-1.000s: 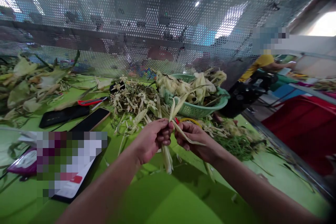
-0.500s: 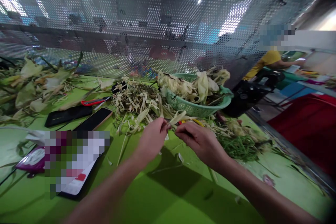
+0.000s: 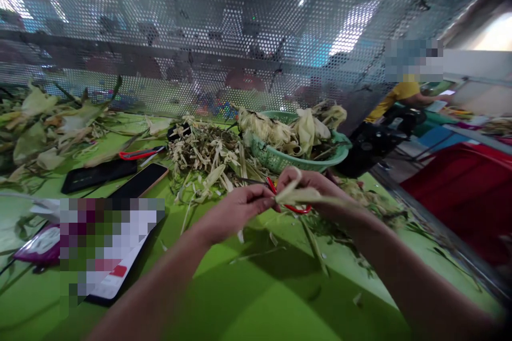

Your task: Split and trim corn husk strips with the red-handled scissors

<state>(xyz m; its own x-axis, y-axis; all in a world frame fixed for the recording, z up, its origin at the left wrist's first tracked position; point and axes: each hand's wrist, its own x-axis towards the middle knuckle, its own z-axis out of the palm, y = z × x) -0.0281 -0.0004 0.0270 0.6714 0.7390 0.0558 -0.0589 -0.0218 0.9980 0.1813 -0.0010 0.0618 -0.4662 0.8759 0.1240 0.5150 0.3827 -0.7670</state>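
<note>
The left hand pinches one end of a pale corn-husk strip between thumb and forefinger, the tips pressed together with no visible gap. From there the strip runs sideways in front of the right hand, one narrow piece curling up by that hand's fingers. The right fingers are bent and partly hidden behind the husk, so whether they grip it cannot be told. The strip is above the green table, with red-handled scissors showing partly behind it and a green plastic basket of husks beyond. The husk looks very light, thin and fibrous, and probably bends and twists readily but may spring back when let go. It seems likely to split along its grain if tugged sideways, and a smooth face could slip, so the gathered end at the left fingertips appears the surest hold, taken with a flat pinch
</note>
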